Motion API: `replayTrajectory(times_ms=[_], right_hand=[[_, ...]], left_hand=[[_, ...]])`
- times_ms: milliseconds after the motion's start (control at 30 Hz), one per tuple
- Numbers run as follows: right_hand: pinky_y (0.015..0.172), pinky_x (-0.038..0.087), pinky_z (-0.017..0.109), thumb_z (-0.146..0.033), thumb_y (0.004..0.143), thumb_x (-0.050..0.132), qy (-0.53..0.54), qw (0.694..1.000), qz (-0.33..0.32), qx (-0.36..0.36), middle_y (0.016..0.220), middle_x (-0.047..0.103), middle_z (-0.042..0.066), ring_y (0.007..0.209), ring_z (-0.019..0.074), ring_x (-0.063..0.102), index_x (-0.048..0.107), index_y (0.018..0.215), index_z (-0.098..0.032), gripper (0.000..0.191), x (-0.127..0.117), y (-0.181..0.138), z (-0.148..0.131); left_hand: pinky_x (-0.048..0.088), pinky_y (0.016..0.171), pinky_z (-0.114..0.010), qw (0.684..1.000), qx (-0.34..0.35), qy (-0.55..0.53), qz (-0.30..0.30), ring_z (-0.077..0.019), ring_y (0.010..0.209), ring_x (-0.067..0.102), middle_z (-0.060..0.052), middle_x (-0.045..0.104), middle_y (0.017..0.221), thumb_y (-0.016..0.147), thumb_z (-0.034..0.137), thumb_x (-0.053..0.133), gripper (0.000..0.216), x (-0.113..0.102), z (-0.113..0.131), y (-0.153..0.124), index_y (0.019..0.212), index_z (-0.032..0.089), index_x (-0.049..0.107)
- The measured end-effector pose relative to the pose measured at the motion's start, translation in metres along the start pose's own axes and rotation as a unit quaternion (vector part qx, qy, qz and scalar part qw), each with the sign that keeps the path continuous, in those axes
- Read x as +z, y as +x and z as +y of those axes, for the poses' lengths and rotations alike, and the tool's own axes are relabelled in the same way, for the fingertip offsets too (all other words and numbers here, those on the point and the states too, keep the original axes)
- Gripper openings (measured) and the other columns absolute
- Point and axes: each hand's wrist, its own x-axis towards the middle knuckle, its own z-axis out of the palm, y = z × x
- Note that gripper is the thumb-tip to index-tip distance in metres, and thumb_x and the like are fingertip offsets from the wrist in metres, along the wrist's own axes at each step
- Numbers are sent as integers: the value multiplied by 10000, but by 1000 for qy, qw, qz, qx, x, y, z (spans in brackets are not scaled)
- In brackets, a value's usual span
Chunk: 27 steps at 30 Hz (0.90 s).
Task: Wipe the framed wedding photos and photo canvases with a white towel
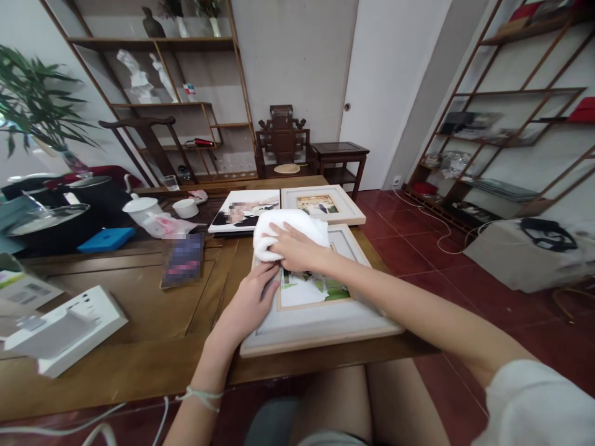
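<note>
Cloth (290, 230) pressed under flat, open right hand (297, 248) at frame (320, 325) top; left hand (251, 300) open on left rim; bare table (139, 310) leftward.

A: On the matt brown wooden table (139, 347), a soft white terry cloth (288, 226) over a pale frame (320, 325). Painted wood?
B: Seemingly: smooth, matt. Beyond the table, glossy red floor tiles (418, 248).

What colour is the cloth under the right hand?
The cloth is white; head view.
</note>
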Motion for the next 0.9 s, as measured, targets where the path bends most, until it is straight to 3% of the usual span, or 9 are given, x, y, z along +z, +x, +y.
replayTrajectory(times_ms=[133,300,433,533,700,900], right_hand=[[1076,151,540,-7,687,477,-2,999,-12,53,1384,453,98,1353,320,208,617,1092,-113,441,0,-10,8],[1056,192,540,18,657,455,-5,993,-33,112,1328,511,107,1338,305,254,605,1112,-128,501,-6,-49,30],[1026,239,536,25,639,428,-12,987,-55,150,1200,602,122,1302,320,317,662,949,-141,422,-12,-87,50],[997,276,532,35,621,417,-15,986,-69,152,1218,591,128,1303,341,302,666,891,-136,405,-14,-104,55],[963,322,512,23,614,442,-19,989,-84,121,1344,488,122,1266,361,342,663,877,-131,376,-18,-112,29],[946,369,471,-7,603,508,51,993,-102,32,1196,584,184,1125,349,494,663,820,-121,290,-40,-142,-37]], left_hand=[[388,1027,-427,1000,-8,1,3,-258,1208,500,-130,547,1298,891,309,404,383,2,-2,-1,1179,136,588],[348,1065,-408,1000,-18,-1,-7,-251,1252,457,-153,511,1335,888,319,403,443,2,-3,-1,1224,73,553],[359,1059,-414,1000,-19,6,-6,-240,1255,455,-131,506,1345,891,305,400,422,2,-2,-1,1226,100,555],[362,1058,-413,1000,-16,10,-6,-235,1253,458,-123,508,1345,890,296,402,410,2,-1,-1,1219,110,561],[368,1055,-415,1000,-9,11,1,-233,1242,471,-124,525,1327,890,290,403,400,3,-3,-1,1199,107,577],[373,1052,-414,1000,2,13,8,-232,1230,484,-137,534,1315,889,285,404,411,6,-7,-1,1208,83,566]])
